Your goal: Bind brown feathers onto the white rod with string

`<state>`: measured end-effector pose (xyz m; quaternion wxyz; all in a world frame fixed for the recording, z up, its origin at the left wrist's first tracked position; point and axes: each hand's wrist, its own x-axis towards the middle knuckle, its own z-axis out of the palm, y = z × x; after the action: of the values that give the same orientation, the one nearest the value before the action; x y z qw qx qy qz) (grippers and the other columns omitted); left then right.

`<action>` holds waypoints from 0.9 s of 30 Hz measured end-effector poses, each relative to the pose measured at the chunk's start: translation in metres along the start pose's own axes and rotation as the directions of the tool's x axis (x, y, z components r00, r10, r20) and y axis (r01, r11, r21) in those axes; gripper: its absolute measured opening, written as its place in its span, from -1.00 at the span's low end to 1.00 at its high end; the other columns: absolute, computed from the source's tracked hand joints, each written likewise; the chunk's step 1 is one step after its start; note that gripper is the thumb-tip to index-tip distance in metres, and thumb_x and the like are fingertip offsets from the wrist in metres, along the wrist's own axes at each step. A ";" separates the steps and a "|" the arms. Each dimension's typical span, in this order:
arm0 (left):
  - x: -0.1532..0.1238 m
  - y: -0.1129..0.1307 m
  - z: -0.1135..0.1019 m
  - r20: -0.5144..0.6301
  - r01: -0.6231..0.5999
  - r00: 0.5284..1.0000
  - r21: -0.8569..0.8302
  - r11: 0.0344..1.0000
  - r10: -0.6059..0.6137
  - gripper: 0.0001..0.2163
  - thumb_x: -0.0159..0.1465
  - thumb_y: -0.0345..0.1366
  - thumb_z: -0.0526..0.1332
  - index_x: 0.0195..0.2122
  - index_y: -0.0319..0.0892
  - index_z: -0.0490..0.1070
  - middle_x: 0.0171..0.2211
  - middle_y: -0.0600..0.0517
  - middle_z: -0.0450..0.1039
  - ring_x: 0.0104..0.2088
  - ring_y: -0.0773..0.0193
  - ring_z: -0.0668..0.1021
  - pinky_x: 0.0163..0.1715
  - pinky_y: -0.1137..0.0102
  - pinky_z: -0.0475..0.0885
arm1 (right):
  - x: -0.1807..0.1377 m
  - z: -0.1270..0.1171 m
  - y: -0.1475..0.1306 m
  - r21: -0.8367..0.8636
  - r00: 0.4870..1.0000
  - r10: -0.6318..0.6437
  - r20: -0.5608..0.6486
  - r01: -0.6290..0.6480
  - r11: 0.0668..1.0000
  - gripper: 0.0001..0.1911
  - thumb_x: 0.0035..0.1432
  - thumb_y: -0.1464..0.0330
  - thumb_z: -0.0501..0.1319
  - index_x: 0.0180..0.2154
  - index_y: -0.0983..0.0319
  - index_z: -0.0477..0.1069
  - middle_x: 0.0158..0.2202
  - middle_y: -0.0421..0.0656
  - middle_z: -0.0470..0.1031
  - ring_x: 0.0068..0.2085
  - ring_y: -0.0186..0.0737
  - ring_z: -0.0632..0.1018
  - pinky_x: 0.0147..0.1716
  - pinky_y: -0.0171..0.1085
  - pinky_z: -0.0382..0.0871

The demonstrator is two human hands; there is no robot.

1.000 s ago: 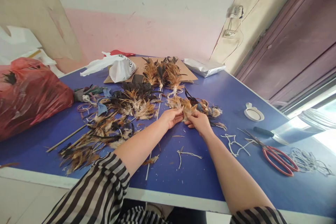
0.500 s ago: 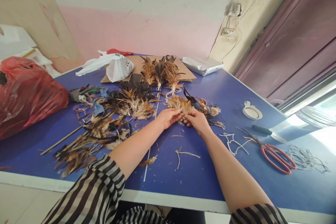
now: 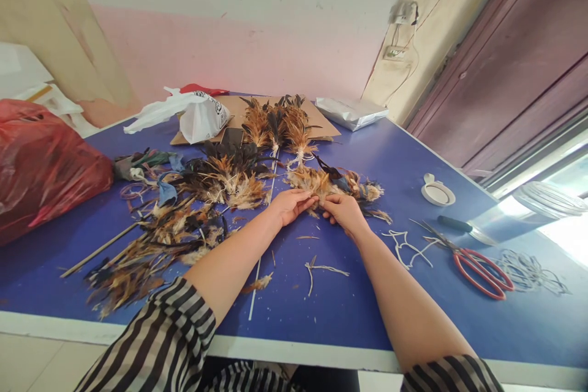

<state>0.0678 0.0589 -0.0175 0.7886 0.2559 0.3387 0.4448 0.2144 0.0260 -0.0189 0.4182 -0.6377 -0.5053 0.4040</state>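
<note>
Both hands meet at the near edge of a bunch of light brown feathers (image 3: 310,180) in the middle of the blue table. My left hand (image 3: 293,206) has its thumb and fingers pinched together on the base of the bunch. From the other side, my right hand (image 3: 342,211) pinches the same spot with thumb and forefinger, its other fingers curled under. Just beyond the right hand lie more feathers with a dark blue strip (image 3: 342,182). The fingers hide the exact point of grip.
Left are a feather pile (image 3: 184,233), sticks (image 3: 103,249) and a red plastic bag (image 3: 50,165). Tied feather bundles (image 3: 275,125) lie on cardboard (image 3: 319,125) behind. At right are red-handled scissors (image 3: 482,272), a knife (image 3: 454,223), white string (image 3: 528,271) and a tape roll (image 3: 437,192).
The view has shifted slightly. Both hands stay at the same feather bunch, with only small finger movements.
</note>
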 end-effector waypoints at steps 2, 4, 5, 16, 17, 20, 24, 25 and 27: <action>0.001 0.001 -0.001 -0.029 -0.009 1.000 -0.011 1.000 0.009 -0.93 0.04 -0.63 0.19 -0.49 -0.40 0.40 -0.46 -0.13 0.47 -0.37 0.29 0.55 -0.35 0.53 0.46 | 0.001 0.000 0.001 0.045 1.000 0.009 -0.028 -0.007 0.999 -0.84 -0.15 0.31 0.23 -0.49 0.29 0.39 -0.76 -0.27 0.33 -0.79 -0.50 0.23 -0.83 -0.49 0.04; 0.002 0.001 -0.003 -0.066 -0.039 0.997 -0.021 0.999 0.038 -0.93 0.02 -0.63 0.20 -0.51 -0.39 0.39 -0.47 -0.11 0.47 -0.38 0.29 0.55 -0.34 0.52 0.45 | 0.003 -0.001 0.003 0.114 0.998 0.026 -0.051 -0.020 0.993 -0.82 -0.16 0.29 0.24 -0.52 0.29 0.36 -0.77 -0.27 0.33 -0.78 -0.49 0.23 -0.83 -0.48 0.04; 0.004 0.002 -0.004 -0.084 -0.058 0.995 -0.023 0.998 0.056 -0.92 0.02 -0.63 0.21 -0.52 -0.39 0.38 -0.48 -0.10 0.46 -0.39 0.29 0.55 -0.34 0.52 0.45 | 0.004 -0.002 0.004 0.160 0.998 0.035 -0.058 -0.025 0.987 -0.80 -0.18 0.28 0.25 -0.54 0.29 0.34 -0.77 -0.26 0.33 -0.77 -0.48 0.24 -0.83 -0.47 0.05; 0.003 0.010 -0.006 -0.168 -0.170 0.963 0.227 0.959 0.210 -0.83 -0.09 -0.43 0.35 -0.49 -0.30 0.38 -0.54 -0.02 0.45 -0.49 0.32 0.50 -0.38 0.40 0.40 | 0.000 -0.012 -0.006 0.558 0.998 -0.043 -0.048 0.062 0.828 -0.71 -0.26 0.27 0.34 -0.48 0.27 0.31 -0.46 -0.21 0.48 -0.61 -0.46 0.38 -0.74 -0.48 0.16; 0.000 0.012 -0.005 -0.162 -0.232 0.943 0.304 0.924 0.290 -0.84 -0.09 -0.40 0.34 -0.48 -0.29 0.40 -0.55 0.01 0.44 -0.50 0.35 0.49 -0.40 0.43 0.39 | 0.000 -0.012 -0.007 0.560 0.998 -0.045 -0.042 0.061 0.826 -0.71 -0.26 0.28 0.34 -0.49 0.27 0.31 -0.46 -0.21 0.48 -0.61 -0.46 0.38 -0.73 -0.47 0.15; -0.009 0.018 0.004 -0.069 -0.412 0.868 0.453 0.790 0.492 -0.86 -0.08 -0.35 0.33 -0.48 -0.26 0.46 -0.55 0.06 0.45 -0.51 0.41 0.44 -0.45 0.52 0.32 | -0.002 -0.011 -0.009 0.561 0.998 -0.048 -0.044 0.064 0.825 -0.71 -0.27 0.27 0.35 -0.50 0.26 0.31 -0.50 -0.24 0.44 -0.60 -0.45 0.37 -0.72 -0.46 0.15; -0.024 0.018 0.018 -0.030 -0.275 0.949 0.407 0.871 0.313 -0.85 -0.08 -0.33 0.33 -0.47 -0.27 0.49 -0.46 -0.03 0.49 -0.51 0.39 0.46 -0.51 0.52 0.30 | -0.005 -0.007 -0.012 0.563 0.997 -0.077 -0.033 0.082 0.823 -0.70 -0.28 0.27 0.35 -0.51 0.27 0.32 -0.62 -0.29 0.33 -0.59 -0.44 0.33 -0.68 -0.45 0.13; -0.028 0.017 0.020 -0.028 -0.209 0.971 0.375 0.903 0.236 -0.85 -0.07 -0.33 0.32 -0.46 -0.27 0.49 -0.42 -0.05 0.50 -0.50 0.37 0.48 -0.51 0.52 0.31 | -0.007 -0.005 -0.013 0.555 0.996 -0.086 -0.019 0.083 0.827 -0.71 -0.27 0.26 0.35 -0.51 0.28 0.33 -0.64 -0.29 0.31 -0.59 -0.45 0.32 -0.66 -0.45 0.13; -0.035 0.016 0.023 -0.034 -0.126 0.989 0.319 0.939 0.144 -0.87 -0.06 -0.36 0.32 -0.46 -0.27 0.48 -0.41 -0.07 0.50 -0.48 0.34 0.50 -0.49 0.49 0.34 | -0.012 -0.001 -0.015 0.522 0.995 -0.101 0.006 0.083 0.849 -0.72 -0.25 0.25 0.33 -0.51 0.29 0.34 -0.64 -0.29 0.29 -0.59 -0.46 0.30 -0.64 -0.44 0.13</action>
<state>0.0639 0.0337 0.0192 0.6953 0.3886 0.4093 0.4450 0.2083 0.0166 -0.0033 0.5855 -0.4689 -0.4141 0.5157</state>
